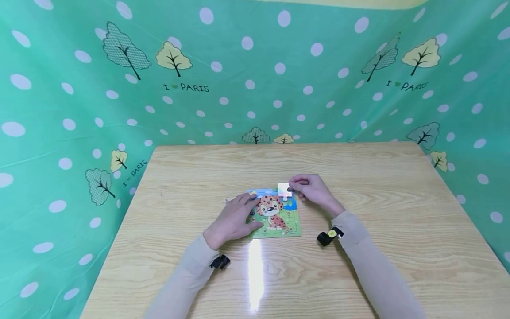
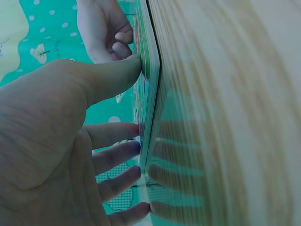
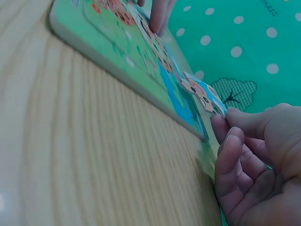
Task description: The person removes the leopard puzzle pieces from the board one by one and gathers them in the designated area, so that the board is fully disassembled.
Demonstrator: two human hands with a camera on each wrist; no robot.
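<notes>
A jigsaw puzzle board point(image 1: 292, 226) with a spotted cartoon leopard on green grass lies flat on the table. My left hand point(image 1: 237, 217) rests on its left side, fingers spread and fairly straight; in the left wrist view the thumb point(image 2: 117, 75) presses near the board's edge. Between thumb and forefinger, my right hand point(image 1: 314, 189) pinches a puzzle piece point(image 1: 283, 189) over the board's far right corner. Seen from the right wrist, that piece point(image 3: 204, 94) is tilted, raised above the board point(image 3: 117, 61), and shows blue and spotted orange print.
The wooden table point(image 1: 179, 177) extends on all sides of the board, with a bright light reflection in front of it. A green dotted curtain point(image 1: 239, 88) with printed trees hangs behind the table and along both sides. Black straps are on both wrists.
</notes>
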